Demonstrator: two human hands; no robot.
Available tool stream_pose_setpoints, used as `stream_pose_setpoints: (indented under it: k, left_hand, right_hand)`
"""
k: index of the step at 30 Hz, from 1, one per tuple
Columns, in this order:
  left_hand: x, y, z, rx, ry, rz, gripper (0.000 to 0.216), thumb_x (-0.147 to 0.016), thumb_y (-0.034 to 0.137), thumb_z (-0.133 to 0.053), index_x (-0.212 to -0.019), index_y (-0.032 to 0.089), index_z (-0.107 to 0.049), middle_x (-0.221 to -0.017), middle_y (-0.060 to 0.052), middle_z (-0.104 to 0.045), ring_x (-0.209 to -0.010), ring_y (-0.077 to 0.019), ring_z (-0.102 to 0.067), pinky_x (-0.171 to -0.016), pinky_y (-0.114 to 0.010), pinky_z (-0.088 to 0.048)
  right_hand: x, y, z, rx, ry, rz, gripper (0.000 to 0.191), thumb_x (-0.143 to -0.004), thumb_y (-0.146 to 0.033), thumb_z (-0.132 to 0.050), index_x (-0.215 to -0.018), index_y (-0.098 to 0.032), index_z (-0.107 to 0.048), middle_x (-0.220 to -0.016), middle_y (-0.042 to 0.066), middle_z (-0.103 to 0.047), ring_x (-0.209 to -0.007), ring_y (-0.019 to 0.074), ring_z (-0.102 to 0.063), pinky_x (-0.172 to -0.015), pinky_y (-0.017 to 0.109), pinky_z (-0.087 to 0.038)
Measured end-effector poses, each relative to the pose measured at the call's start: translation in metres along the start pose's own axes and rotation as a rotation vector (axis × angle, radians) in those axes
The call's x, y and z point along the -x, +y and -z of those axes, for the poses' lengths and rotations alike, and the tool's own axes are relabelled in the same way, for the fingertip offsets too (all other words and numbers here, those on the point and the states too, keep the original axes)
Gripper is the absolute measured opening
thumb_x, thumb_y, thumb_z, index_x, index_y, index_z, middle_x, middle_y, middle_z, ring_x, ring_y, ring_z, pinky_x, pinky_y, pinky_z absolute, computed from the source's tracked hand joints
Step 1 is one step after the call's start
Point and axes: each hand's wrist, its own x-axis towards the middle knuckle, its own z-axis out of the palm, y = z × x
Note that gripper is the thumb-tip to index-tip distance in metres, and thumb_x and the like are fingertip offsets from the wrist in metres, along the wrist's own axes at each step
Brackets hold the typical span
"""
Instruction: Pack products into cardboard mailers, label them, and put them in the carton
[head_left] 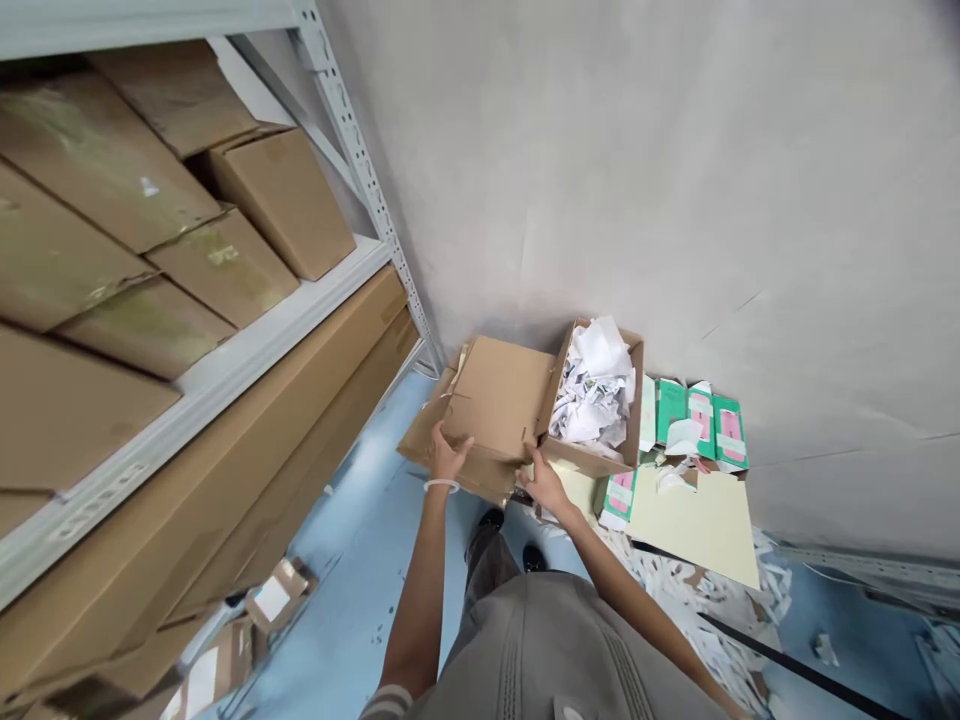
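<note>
A square piece of brown cardboard point(504, 395) lies over larger flattened cardboard point(421, 430) against the wall. My left hand point(448, 460), with a pale band at the wrist, grips the square piece at its near left edge, thumb on top. At its near right corner, my right hand point(545, 484) pinches the cardboard between thumb and fingers. Just beyond that hand is an open carton point(636, 400) heaped with torn white paper point(596, 385). What lies beneath the cardboard is mostly hidden.
Metal shelving point(360, 165) loaded with cardboard boxes point(289, 195) stands on the left. To the right are green-and-pink boxes point(729, 435) and a cream board point(694, 520). Paper scraps point(675, 590) litter the blue floor point(322, 610). Small taped parcels point(274, 597) sit at lower left.
</note>
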Motion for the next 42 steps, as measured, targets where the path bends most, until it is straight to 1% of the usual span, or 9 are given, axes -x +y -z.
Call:
stream_pose_setpoints:
  k: [3, 7, 13, 17, 20, 24, 32, 37, 42]
  left_hand:
    - [-0.027, -0.01, -0.006, -0.054, -0.046, -0.009, 0.069, -0.066, 0.035, -0.073, -0.124, 0.016, -0.041, -0.129, -0.018, -0.05, -0.128, -0.034, -0.045, -0.104, -0.055, -0.033]
    - [-0.042, -0.02, -0.004, -0.081, -0.077, -0.089, 0.057, -0.069, 0.034, -0.069, -0.118, 0.017, -0.045, -0.123, -0.015, -0.053, -0.125, -0.0328, -0.047, -0.105, -0.054, -0.034]
    - [-0.058, -0.026, 0.021, -0.077, -0.095, -0.112, 0.04, -0.072, 0.033, -0.063, -0.106, 0.017, -0.052, -0.114, -0.013, -0.058, -0.119, -0.0317, -0.051, -0.103, -0.051, -0.038]
    - [-0.082, -0.024, 0.045, -0.089, -0.056, 0.0, 0.035, -0.073, 0.034, -0.062, -0.102, 0.016, -0.055, -0.11, -0.014, -0.062, -0.114, -0.0303, -0.056, -0.102, -0.049, -0.04]
    - [-0.101, -0.02, 0.057, -0.023, -0.11, 0.122, 0.037, -0.075, 0.036, -0.061, -0.106, 0.016, -0.058, -0.109, -0.013, -0.065, -0.107, -0.0278, -0.061, -0.097, -0.046, -0.045]
    - [-0.118, -0.014, 0.067, 0.186, -0.204, 0.247, 0.03, -0.078, 0.034, -0.056, -0.101, 0.017, -0.064, -0.103, -0.01, -0.07, -0.103, -0.0233, -0.064, -0.094, -0.038, -0.048]
    - [-0.112, 0.006, 0.082, 0.337, -0.136, 0.263, 0.04, -0.074, 0.039, -0.06, -0.108, 0.018, -0.062, -0.1, -0.007, -0.068, -0.103, -0.0236, -0.062, -0.098, -0.042, -0.044]
    - [-0.102, 0.037, 0.059, 0.287, -0.174, 0.155, 0.041, -0.073, 0.04, -0.06, -0.107, 0.018, -0.06, -0.101, -0.007, -0.065, -0.104, -0.0235, -0.061, -0.101, -0.043, -0.042]
    - [-0.074, 0.078, 0.016, 0.264, -0.309, 0.031, 0.036, -0.073, 0.038, -0.059, -0.104, 0.019, -0.059, -0.103, -0.008, -0.066, -0.104, -0.0226, -0.062, -0.098, -0.04, -0.045]
  right_hand:
    - [-0.006, -0.01, -0.014, -0.021, 0.059, -0.076, 0.058, -0.082, -0.025, -0.053, -0.138, -0.016, -0.039, -0.136, 0.015, -0.052, -0.122, 0.0267, -0.053, -0.098, 0.036, -0.042]
    - [-0.008, -0.024, -0.025, -0.088, 0.147, -0.157, 0.052, -0.081, -0.026, -0.053, -0.132, -0.017, -0.045, -0.135, 0.013, -0.053, -0.124, 0.0264, -0.051, -0.1, 0.038, -0.041]
    - [-0.011, -0.042, -0.035, -0.387, 0.284, -0.341, 0.035, -0.078, -0.032, -0.058, -0.11, -0.02, -0.057, -0.105, 0.008, -0.067, -0.101, 0.0248, -0.063, -0.089, 0.038, -0.048]
    - [-0.019, -0.051, -0.038, -0.742, 0.428, -0.534, 0.038, -0.067, -0.04, -0.067, -0.097, -0.02, -0.057, -0.088, 0.005, -0.066, -0.079, 0.0209, -0.063, -0.066, 0.032, -0.052]
    - [-0.024, -0.064, -0.034, -0.952, 0.374, -0.647, 0.044, -0.062, -0.045, -0.072, -0.093, -0.018, -0.059, -0.077, 0.003, -0.064, -0.063, 0.0172, -0.058, -0.05, 0.026, -0.044]
    - [-0.026, -0.088, -0.023, -1.114, 0.229, -0.481, 0.043, -0.061, -0.048, -0.077, -0.087, -0.018, -0.063, -0.075, 0.003, -0.067, -0.064, 0.0163, -0.057, -0.054, 0.026, -0.043]
    - [-0.017, -0.107, -0.001, -1.152, 0.322, -0.091, 0.051, -0.069, -0.053, -0.074, -0.109, -0.024, -0.064, -0.101, 0.005, -0.069, -0.096, 0.0242, -0.062, -0.087, 0.038, -0.048]
    - [0.004, -0.09, 0.018, -1.074, 0.449, 0.013, 0.047, -0.076, -0.051, -0.069, -0.113, -0.023, -0.063, -0.11, 0.006, -0.067, -0.103, 0.0243, -0.062, -0.094, 0.038, -0.046]
    - [0.058, -0.064, 0.045, -1.004, 0.615, -0.062, 0.048, -0.075, -0.054, -0.067, -0.11, -0.021, -0.065, -0.106, 0.006, -0.068, -0.102, 0.0245, -0.061, -0.09, 0.035, -0.048]
